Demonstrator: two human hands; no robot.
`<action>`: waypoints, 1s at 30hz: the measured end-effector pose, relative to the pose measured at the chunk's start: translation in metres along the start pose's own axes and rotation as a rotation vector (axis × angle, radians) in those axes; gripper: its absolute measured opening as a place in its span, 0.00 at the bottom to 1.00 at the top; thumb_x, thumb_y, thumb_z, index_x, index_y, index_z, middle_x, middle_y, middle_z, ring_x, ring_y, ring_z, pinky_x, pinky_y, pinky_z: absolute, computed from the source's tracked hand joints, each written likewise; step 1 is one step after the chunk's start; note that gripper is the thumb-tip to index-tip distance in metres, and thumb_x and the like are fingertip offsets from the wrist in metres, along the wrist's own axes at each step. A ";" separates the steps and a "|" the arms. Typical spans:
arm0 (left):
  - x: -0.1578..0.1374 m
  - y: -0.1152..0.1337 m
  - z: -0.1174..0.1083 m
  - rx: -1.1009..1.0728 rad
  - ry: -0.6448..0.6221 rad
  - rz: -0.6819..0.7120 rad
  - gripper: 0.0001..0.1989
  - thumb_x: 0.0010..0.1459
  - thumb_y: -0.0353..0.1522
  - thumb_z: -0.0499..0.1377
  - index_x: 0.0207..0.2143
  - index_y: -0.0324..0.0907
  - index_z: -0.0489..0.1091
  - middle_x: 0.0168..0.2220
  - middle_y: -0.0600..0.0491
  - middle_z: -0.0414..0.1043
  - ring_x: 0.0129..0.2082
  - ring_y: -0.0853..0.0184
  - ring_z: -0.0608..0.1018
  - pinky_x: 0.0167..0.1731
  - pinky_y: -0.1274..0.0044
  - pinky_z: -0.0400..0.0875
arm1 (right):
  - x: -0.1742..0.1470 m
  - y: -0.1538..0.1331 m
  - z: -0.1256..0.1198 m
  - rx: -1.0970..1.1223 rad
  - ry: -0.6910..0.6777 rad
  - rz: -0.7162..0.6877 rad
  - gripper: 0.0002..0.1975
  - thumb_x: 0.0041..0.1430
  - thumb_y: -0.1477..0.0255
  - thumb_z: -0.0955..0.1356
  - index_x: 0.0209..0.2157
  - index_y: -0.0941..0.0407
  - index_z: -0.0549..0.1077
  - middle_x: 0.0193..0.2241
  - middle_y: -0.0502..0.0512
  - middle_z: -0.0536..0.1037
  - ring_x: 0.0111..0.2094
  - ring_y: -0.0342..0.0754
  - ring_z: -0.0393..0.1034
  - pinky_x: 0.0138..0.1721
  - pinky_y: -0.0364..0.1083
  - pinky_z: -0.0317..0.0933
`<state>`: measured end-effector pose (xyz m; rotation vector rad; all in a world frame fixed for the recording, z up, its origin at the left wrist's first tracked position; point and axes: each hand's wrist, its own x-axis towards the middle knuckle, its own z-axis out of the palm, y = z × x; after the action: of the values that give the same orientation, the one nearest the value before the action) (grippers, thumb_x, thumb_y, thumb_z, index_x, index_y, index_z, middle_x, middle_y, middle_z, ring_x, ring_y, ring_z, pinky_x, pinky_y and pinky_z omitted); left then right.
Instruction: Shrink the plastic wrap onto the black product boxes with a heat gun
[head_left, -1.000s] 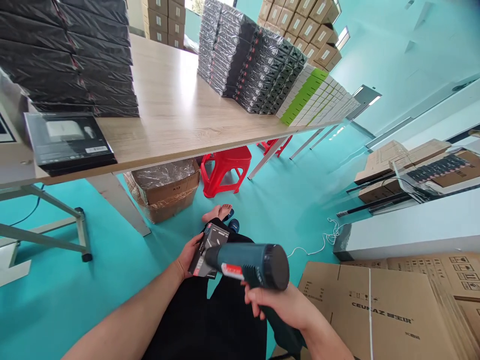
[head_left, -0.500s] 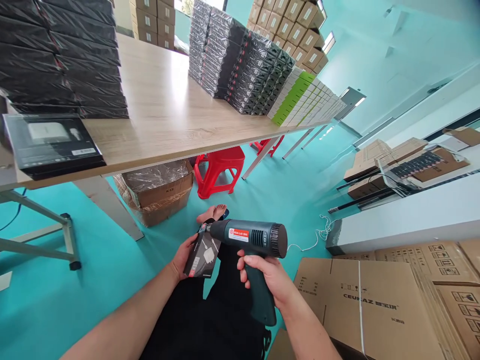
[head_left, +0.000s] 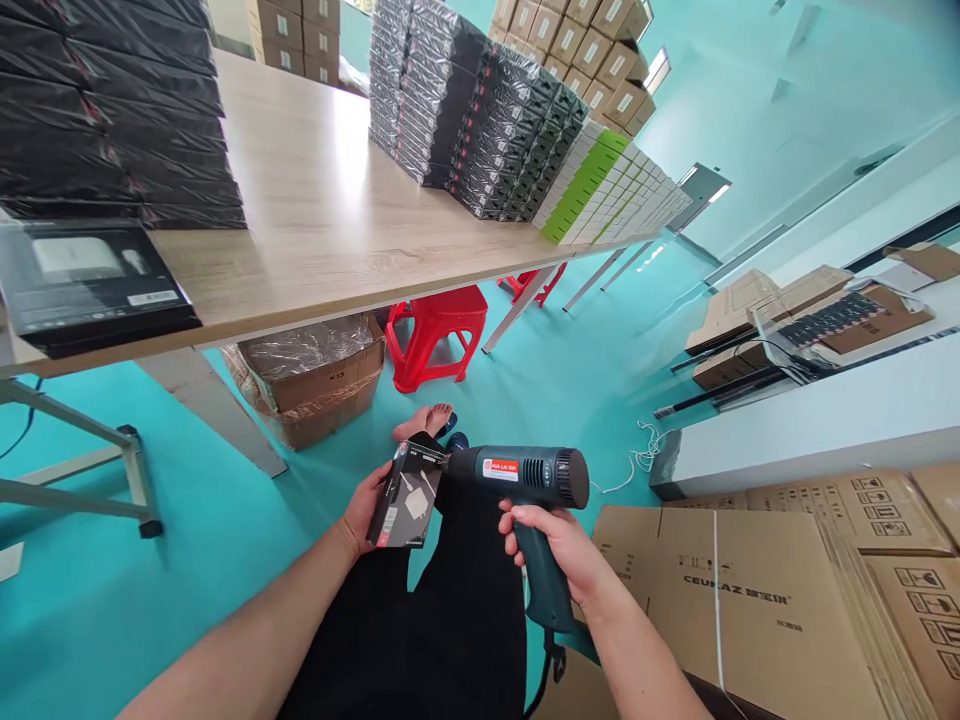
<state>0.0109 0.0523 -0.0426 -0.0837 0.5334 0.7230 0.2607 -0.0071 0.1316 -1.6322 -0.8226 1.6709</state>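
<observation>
My left hand (head_left: 366, 508) grips a small black charger box (head_left: 409, 500) by its left side, with a white plug and cable printed on its face. My right hand (head_left: 551, 540) is wrapped round the handle of a dark green heat gun (head_left: 525, 476) with a red and white label. The gun lies level, its nozzle pointing left at the box's upper right edge. Whether the nozzle touches the box I cannot tell. A power cord hangs from the bottom of the handle.
A wooden table (head_left: 300, 240) ahead bears stacks of film-wrapped black boxes (head_left: 150, 110) and white and green boxes (head_left: 592, 190). Below it are a red stool (head_left: 442, 330) and an opened carton (head_left: 322, 385). Large cartons (head_left: 697, 590) stand close at my right.
The heat gun and my right hand have moved right, so the nozzle no longer overlaps the top of the box. The charger box has turned slightly in my left hand.
</observation>
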 end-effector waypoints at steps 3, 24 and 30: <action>-0.002 0.001 0.004 -0.014 0.015 0.007 0.23 0.55 0.45 0.58 0.40 0.32 0.73 0.35 0.40 0.78 0.33 0.54 0.80 0.40 0.65 0.72 | -0.013 0.011 -0.002 -0.119 -0.122 0.097 0.14 0.52 0.68 0.69 0.39 0.61 0.75 0.27 0.55 0.77 0.23 0.45 0.71 0.23 0.42 0.64; -0.003 0.002 0.008 0.029 0.047 -0.024 0.21 0.55 0.44 0.58 0.39 0.34 0.73 0.33 0.42 0.79 0.33 0.53 0.80 0.38 0.66 0.73 | -0.024 0.004 0.022 -0.088 -0.166 0.049 0.16 0.52 0.65 0.70 0.41 0.59 0.75 0.31 0.56 0.77 0.27 0.46 0.70 0.27 0.45 0.64; -0.001 0.002 0.007 0.055 0.076 -0.030 0.22 0.55 0.44 0.57 0.42 0.34 0.73 0.33 0.42 0.79 0.33 0.53 0.81 0.36 0.66 0.74 | -0.029 -0.007 0.033 -0.283 -0.323 0.013 0.09 0.51 0.67 0.70 0.33 0.58 0.77 0.25 0.53 0.77 0.24 0.45 0.68 0.27 0.45 0.63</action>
<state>0.0118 0.0547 -0.0362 -0.0676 0.6235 0.6778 0.2284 -0.0261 0.1548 -1.5685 -1.2586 1.9277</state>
